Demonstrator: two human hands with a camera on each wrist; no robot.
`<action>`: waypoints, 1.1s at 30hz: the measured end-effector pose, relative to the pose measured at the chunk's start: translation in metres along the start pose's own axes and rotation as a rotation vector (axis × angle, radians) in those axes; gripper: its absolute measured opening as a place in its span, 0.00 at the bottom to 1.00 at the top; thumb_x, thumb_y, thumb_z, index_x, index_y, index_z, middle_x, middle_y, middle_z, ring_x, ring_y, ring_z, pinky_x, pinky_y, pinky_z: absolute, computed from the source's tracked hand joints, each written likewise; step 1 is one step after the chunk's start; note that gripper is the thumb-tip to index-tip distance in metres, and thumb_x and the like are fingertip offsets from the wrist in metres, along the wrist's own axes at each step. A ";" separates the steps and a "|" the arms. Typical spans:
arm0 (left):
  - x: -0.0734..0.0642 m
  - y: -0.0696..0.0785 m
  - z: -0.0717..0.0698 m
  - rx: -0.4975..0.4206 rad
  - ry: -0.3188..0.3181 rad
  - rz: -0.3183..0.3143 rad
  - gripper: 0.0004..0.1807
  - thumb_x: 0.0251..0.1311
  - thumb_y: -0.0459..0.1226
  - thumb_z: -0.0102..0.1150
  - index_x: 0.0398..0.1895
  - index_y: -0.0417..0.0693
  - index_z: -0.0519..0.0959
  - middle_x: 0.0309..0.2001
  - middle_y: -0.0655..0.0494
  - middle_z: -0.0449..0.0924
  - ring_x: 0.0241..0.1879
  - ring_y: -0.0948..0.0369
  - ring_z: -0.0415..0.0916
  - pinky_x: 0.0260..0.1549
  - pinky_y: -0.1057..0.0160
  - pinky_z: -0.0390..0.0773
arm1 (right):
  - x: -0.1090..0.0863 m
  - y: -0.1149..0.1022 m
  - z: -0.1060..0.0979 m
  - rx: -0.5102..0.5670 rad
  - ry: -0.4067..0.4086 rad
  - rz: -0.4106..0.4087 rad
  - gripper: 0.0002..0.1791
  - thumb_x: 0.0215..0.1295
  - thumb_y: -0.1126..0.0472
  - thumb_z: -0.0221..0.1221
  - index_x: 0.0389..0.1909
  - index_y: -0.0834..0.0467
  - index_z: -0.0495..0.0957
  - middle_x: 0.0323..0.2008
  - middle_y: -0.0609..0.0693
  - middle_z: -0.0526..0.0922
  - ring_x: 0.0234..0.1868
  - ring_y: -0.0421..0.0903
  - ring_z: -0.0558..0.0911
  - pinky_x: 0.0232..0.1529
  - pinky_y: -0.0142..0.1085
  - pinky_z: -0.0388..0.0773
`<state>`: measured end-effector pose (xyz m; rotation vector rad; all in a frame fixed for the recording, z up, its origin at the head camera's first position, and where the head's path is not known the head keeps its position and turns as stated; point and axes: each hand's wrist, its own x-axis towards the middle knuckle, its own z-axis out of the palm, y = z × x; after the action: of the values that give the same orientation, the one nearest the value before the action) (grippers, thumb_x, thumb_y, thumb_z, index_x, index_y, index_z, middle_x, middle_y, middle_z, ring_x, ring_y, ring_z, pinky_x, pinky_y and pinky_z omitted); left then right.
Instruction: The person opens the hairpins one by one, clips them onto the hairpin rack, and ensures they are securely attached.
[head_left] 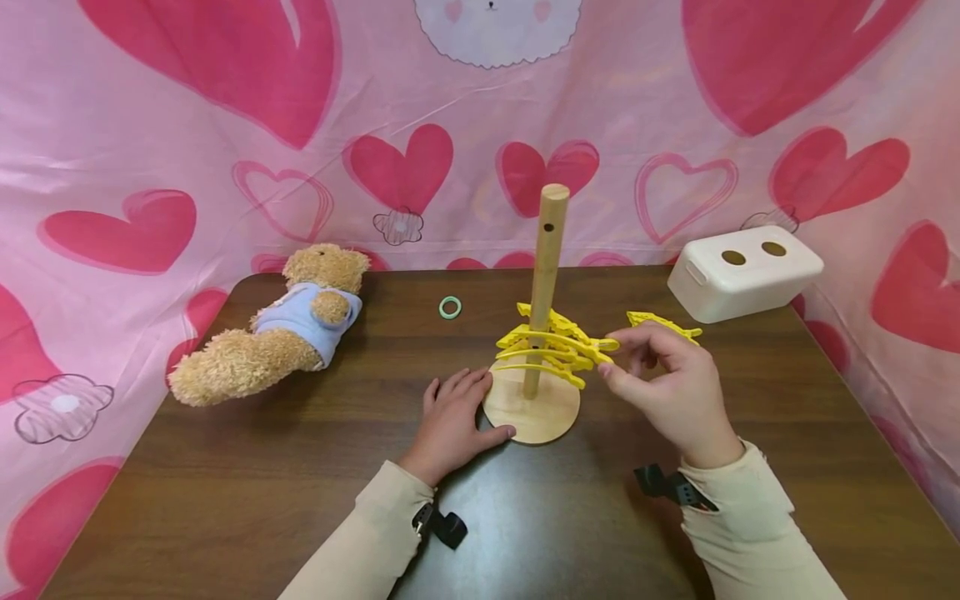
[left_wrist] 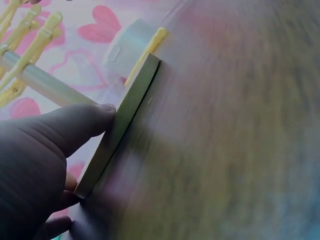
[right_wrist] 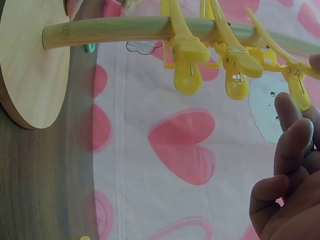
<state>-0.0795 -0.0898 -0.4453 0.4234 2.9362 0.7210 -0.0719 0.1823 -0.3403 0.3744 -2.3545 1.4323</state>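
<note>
A wooden stand (head_left: 548, 275) with a round base (head_left: 532, 425) stands upright on the table. Three yellow spring clips (head_left: 551, 354) are clamped around its post, one above another. My left hand (head_left: 453, 425) grips the base's left edge, thumb at the front of the rim and fingers at the side; the left wrist view shows the thumb (left_wrist: 85, 125) against the rim. On the right of the post, my right hand (head_left: 671, 387) pinches the handle of the top clip (right_wrist: 295, 75) between thumb and fingers. Another yellow clip (head_left: 686, 331) lies behind the right hand, partly covered.
At the left a teddy bear (head_left: 296, 321) in a blue top lies on the table (head_left: 337, 467). A green ring (head_left: 450, 307) is at the back, left of the post. The white box (head_left: 738, 283) with two round holes stands at the back right. Pink heart-printed cloth (head_left: 465, 192) surrounds the table.
</note>
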 end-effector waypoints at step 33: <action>0.001 0.004 0.001 0.006 -0.067 0.030 0.48 0.62 0.61 0.62 0.78 0.47 0.59 0.76 0.50 0.59 0.77 0.46 0.46 0.68 0.31 0.37 | 0.002 0.005 0.011 -0.112 -0.057 -0.165 0.22 0.57 0.69 0.72 0.54 0.58 0.85 0.36 0.44 0.82 0.35 0.40 0.73 0.24 0.28 0.67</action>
<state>-0.0797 -0.0856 -0.4445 0.4837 2.8763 0.6882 -0.0775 0.1746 -0.3478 0.5706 -2.3740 1.2247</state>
